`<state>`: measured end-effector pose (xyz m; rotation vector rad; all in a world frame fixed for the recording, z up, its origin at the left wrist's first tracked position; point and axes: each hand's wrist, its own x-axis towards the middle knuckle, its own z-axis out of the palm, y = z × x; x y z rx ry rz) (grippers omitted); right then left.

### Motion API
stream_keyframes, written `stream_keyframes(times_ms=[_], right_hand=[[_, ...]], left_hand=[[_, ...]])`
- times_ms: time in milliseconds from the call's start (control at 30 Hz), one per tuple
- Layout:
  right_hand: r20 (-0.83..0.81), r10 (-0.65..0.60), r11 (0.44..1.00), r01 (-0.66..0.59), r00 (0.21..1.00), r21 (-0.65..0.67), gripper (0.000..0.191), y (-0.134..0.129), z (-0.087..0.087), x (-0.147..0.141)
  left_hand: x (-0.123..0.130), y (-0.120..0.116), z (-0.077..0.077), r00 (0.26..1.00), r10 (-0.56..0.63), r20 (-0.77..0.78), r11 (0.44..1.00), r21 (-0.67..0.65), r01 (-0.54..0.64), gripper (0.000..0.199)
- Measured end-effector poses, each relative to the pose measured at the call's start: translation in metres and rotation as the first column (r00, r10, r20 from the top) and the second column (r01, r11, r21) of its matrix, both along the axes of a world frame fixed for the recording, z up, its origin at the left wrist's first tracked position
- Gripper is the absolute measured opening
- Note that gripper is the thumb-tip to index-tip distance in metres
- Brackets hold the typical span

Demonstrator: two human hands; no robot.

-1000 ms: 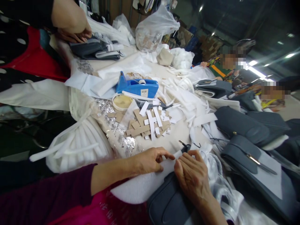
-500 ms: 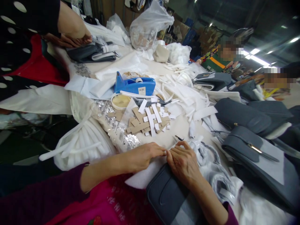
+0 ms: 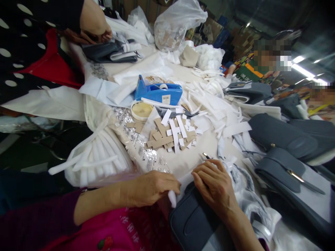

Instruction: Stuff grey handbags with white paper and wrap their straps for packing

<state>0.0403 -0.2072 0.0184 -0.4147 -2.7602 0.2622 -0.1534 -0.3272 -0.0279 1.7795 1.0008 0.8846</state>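
My left hand (image 3: pixel 159 188) is closed, with a white piece of thin sheet (image 3: pixel 172 198) poking out below its curled fingers. Just to its right lies a dark grey bag (image 3: pixel 192 212) with a curved flap, close to my body. Over the bag's top edge my right hand (image 3: pixel 216 184) is bent, its fingers close together and holding the bag down. The fingertips of that hand are partly hidden. Pale wrapping covers the bag's lower part. A dark pen-like item (image 3: pixel 206 156) lies just beyond my right hand.
A blue tape dispenser (image 3: pixel 158 94) stands mid-table behind cardboard and paper strips (image 3: pixel 163 141). More grey bags (image 3: pixel 280 167) are piled at right. White foam rods (image 3: pixel 91 165) hang at left. A co-worker's hand (image 3: pixel 102 35) works at far left; other people are behind.
My left hand has drawn away from my right, leftward and towards me, and the white sheet is now bunched in it. My right hand stays on the bag. The camera view has shifted slightly.
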Motion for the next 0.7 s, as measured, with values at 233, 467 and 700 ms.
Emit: stream_keyframes(times_ms=[233,467,700], right_hand=[[-0.052,-0.009,0.993,0.003,0.999,-0.121,0.029,-0.004,0.015,0.005],[-0.041,-0.015,0.993,0.010,0.999,-0.116,0.022,-0.003,0.016,0.008],[0.069,0.019,0.999,-0.017,0.997,-0.038,0.028,0.001,0.014,0.008]], left_hand=[[0.019,0.016,0.004,0.961,0.276,-0.029,0.941,-0.197,-0.276,0.014],[0.043,0.026,0.013,0.925,0.353,-0.141,0.904,-0.203,-0.376,0.007],[0.050,0.018,0.016,0.930,0.350,-0.111,0.921,-0.142,-0.363,0.021]])
